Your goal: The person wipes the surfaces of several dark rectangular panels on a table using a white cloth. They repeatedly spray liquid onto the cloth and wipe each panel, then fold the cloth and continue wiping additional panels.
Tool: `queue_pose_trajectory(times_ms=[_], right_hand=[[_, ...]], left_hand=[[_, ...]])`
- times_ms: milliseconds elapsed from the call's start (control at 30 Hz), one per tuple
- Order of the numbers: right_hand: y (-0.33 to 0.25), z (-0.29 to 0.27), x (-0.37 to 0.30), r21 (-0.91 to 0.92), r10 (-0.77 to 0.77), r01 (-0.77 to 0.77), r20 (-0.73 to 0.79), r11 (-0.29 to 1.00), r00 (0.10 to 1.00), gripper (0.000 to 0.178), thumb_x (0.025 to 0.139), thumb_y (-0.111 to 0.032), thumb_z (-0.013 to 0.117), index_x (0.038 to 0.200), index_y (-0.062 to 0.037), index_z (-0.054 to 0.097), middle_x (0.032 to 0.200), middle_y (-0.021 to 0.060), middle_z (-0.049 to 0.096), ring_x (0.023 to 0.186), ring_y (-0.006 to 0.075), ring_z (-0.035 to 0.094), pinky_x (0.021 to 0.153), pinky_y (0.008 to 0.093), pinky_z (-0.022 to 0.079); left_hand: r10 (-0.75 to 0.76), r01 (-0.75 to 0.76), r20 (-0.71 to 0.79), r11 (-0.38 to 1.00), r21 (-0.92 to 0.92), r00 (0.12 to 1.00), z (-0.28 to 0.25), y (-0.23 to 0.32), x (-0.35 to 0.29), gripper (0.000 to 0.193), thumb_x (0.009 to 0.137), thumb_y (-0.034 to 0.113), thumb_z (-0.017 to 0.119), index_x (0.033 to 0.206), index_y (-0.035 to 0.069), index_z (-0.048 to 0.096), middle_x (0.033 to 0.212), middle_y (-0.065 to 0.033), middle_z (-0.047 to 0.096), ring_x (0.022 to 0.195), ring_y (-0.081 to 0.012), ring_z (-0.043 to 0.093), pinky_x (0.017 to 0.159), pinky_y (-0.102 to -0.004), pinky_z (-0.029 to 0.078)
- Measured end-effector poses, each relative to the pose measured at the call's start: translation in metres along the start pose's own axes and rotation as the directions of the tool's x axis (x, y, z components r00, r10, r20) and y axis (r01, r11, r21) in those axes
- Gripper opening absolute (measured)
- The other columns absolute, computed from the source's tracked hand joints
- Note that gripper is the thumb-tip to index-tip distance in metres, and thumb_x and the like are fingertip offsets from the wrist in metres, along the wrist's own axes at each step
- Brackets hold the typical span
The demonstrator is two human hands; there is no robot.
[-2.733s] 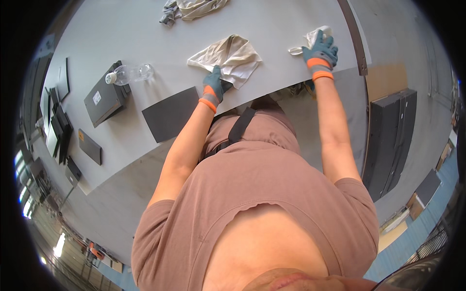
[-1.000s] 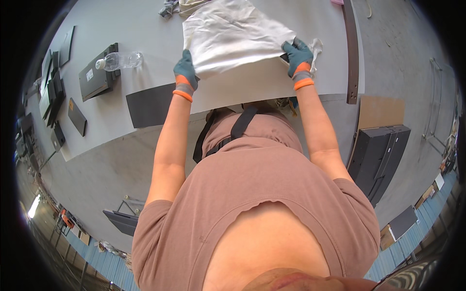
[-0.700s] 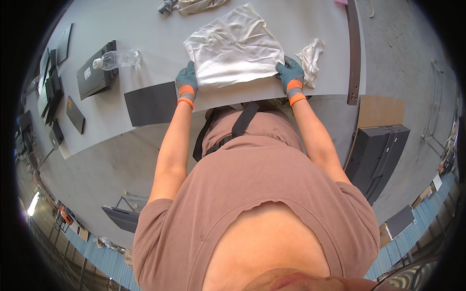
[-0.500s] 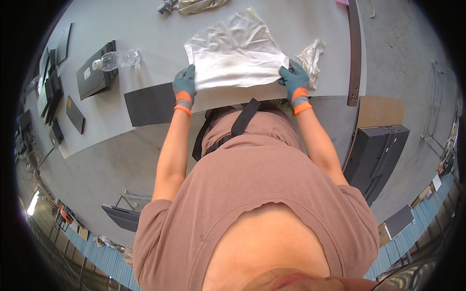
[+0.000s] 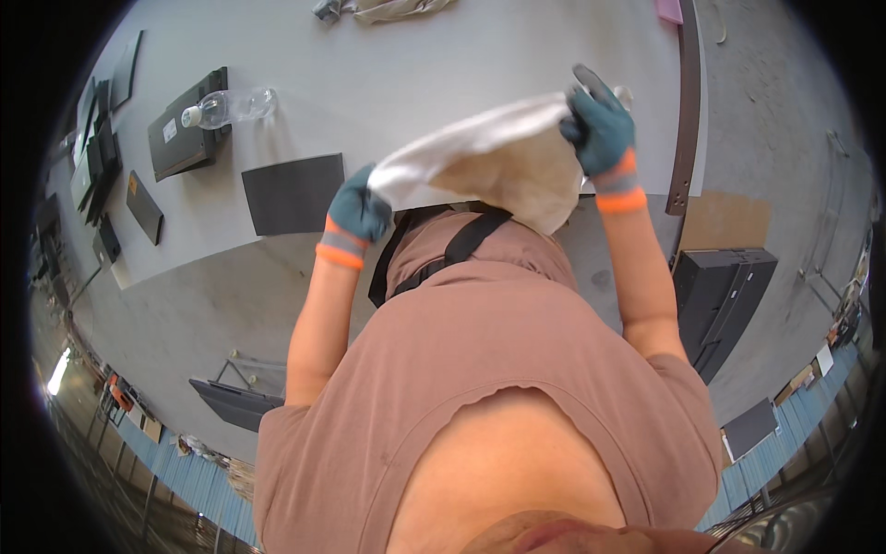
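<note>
A white cloth [image 5: 466, 138] with a beige, shaded underside hangs stretched between my hands over the near edge of the table. My left hand [image 5: 360, 205], in a dark teal glove with an orange cuff, is closed on the cloth's left corner. Farther out and higher in the picture, my right hand [image 5: 598, 125], gloved alike, grips its right corner. The lower part of the cloth droops toward my waist. Behind the right glove, a bit of another white rag [image 5: 624, 96] shows; the rest of it is hidden.
On the grey table [image 5: 388, 83], a dark flat panel [image 5: 293, 196] lies near my left hand. Beyond it, a clear plastic bottle [image 5: 235, 107] rests against a dark device [image 5: 185, 134]. A crumpled beige cloth [image 5: 397, 9] lies at the far edge. A brown strip [image 5: 685, 111] runs along the right.
The cloth lay spread on the table; now it is lifted and turned toward me, showing its underside. My right hand rose outward to the upper right; my left hand moved slightly nearer me.
</note>
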State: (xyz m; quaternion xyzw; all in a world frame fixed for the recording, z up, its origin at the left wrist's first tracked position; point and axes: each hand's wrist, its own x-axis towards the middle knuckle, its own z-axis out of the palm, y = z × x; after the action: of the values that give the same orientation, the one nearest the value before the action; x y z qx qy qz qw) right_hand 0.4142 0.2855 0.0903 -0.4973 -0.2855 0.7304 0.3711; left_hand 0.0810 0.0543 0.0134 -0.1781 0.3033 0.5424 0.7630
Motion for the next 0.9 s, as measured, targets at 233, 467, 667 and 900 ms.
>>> queue_pose_trajectory(times_ms=[233,467,667,900], right_hand=[[0.085,0.013,0.172,0.001,-0.104,0.105,-0.149,0.994,0.983,0.083,0.09,0.004,0.07,0.16,0.0013,0.027,0.118,0.0135,0.068,0.094,0.0235,0.071,0.084,0.0333,0.059],[0.093,0.014,0.123,-0.793,-0.604,0.525,0.264,0.308,0.752,0.059,0.088,-0.017,0.075,0.143,-0.0059,0.058,0.136,0.0181,0.064,0.121,0.031,0.065,0.102,0.0433,0.053],[0.098,0.017,0.086,-0.656,-0.445,0.706,0.733,-0.265,0.514,0.033,0.085,-0.021,0.074,0.117,-0.0135,0.071,0.124,0.011,0.07,0.11,0.0344,0.067,0.094,0.0461,0.055],[0.117,0.117,0.124,-0.67,0.213,0.74,0.716,-0.055,0.665,0.023,0.091,-0.026,0.067,0.11,-0.0158,0.074,0.109,0.0102,0.075,0.095,0.0318,0.071,0.084,0.0431,0.056]], left_hand=[[0.171,-0.414,-0.514,0.816,-0.404,0.84,0.011,0.061,0.107,0.035,0.099,0.026,0.062,0.114,-0.005,0.061,0.109,-0.0181,0.07,0.093,-0.0336,0.072,0.08,-0.043,0.066],[0.924,-0.348,-0.207,0.318,0.882,0.321,0.007,0.042,0.118,0.04,0.094,0.034,0.071,0.12,0.004,0.066,0.122,-0.0166,0.067,0.105,-0.034,0.069,0.084,-0.042,0.059],[0.871,0.47,0.242,-0.443,0.763,0.428,0.035,0.015,0.136,0.065,0.08,0.055,0.077,0.123,0.006,0.073,0.146,-0.0171,0.055,0.138,-0.0346,0.045,0.116,-0.0458,0.037],[0.758,0.22,0.507,-0.622,0.751,0.412,0.006,0.019,0.146,0.044,0.079,0.043,0.082,0.105,0.009,0.073,0.112,-0.0142,0.069,0.116,-0.033,0.059,0.102,-0.0457,0.046]])
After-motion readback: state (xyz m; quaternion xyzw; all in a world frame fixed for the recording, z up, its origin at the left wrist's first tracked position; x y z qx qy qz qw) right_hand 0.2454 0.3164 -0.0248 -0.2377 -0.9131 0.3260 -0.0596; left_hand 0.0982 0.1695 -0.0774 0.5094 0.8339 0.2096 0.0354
